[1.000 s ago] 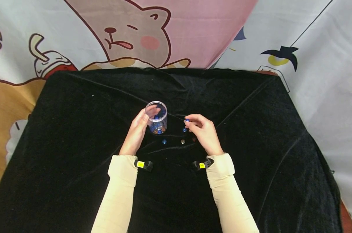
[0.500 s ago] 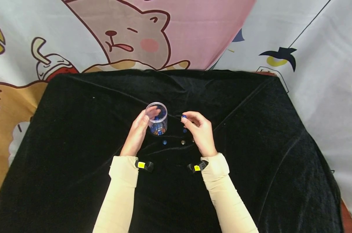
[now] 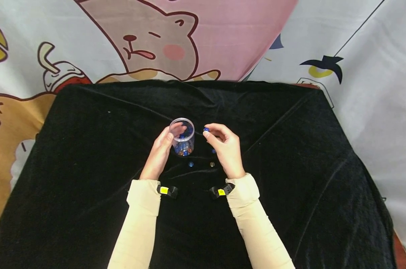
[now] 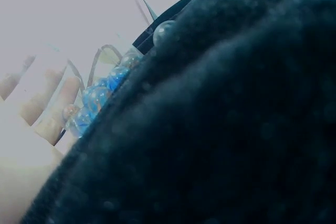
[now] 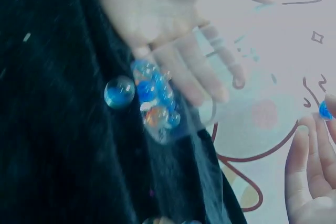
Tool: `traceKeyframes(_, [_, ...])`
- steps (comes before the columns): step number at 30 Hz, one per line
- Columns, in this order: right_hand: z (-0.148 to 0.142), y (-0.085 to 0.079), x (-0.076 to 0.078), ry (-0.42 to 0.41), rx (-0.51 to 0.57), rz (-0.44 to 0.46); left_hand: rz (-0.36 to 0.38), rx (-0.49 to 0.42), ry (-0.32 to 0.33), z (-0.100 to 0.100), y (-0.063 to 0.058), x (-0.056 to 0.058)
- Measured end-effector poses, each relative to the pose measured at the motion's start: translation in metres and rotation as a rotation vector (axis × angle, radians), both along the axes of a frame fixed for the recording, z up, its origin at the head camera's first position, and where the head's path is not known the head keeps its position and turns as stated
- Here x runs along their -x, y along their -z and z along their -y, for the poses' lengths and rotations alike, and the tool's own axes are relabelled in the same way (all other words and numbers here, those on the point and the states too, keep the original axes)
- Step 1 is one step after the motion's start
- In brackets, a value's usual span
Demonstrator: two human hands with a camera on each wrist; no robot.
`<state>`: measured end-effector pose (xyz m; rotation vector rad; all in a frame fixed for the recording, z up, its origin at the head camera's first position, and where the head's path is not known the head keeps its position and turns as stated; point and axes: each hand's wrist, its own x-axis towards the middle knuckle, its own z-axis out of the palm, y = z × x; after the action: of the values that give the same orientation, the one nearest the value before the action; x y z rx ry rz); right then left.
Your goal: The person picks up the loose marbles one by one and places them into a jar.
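Note:
My left hand [image 3: 159, 155] grips a clear plastic jar [image 3: 190, 139] from its left side, thumb near the rim. The jar has no lid on and stands on the black cloth. Blue and orange-brown glass marbles [image 5: 149, 90] lie at its bottom, as the right wrist view shows. To the right of the jar, slightly apart from its rim, my right hand [image 3: 229, 151] pinches a blue marble [image 3: 206, 129] between thumb and index finger. In the right wrist view this marble [image 5: 325, 110] is partly cut off by the frame edge.
A blue marble [image 3: 191, 164] and a clear brownish one [image 3: 212, 164] lie on the black cloth [image 3: 290, 179] in front of the jar. Another blue marble [image 3: 213, 151] is beside my right hand. A printed cartoon curtain [image 3: 236, 41] hangs behind the table.
My right hand has moved left and toward the back with the pinched blue marble, closer to the jar. The left hand and jar have barely shifted.

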<state>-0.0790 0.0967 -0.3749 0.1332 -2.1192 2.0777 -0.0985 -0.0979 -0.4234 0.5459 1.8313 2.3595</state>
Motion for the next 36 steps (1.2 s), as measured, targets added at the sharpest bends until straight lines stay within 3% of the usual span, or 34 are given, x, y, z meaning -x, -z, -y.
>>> traceKeyframes(12, [0.021, -0.013, 0.003, 0.0, 0.028, -0.072, -0.021, 0.006, 0.004, -0.001, -0.001, 0.001])
traceKeyframes(19, [0.027, -0.01, 0.006, -0.06, 0.1, -0.101, 0.0, 0.017, 0.007, -0.002, -0.002, -0.001])
traceKeyframes(25, [0.028, -0.006, 0.003, -0.105, 0.161, -0.074, 0.012, 0.006, 0.001, -0.003, 0.007, 0.003])
traceKeyframes(29, [0.031, -0.006, 0.005, -0.113, 0.14, -0.083, 0.0, 0.0, -0.003, -0.001, 0.015, 0.007])
traceKeyframes(32, [0.033, -0.006, 0.006, -0.112, 0.112, -0.087, -0.002, 0.003, -0.001, 0.0, 0.014, 0.007])
traceKeyframes(36, [0.036, -0.005, 0.006, -0.107, 0.111, -0.1, -0.011, 0.015, 0.001, 0.0, 0.003, 0.003])
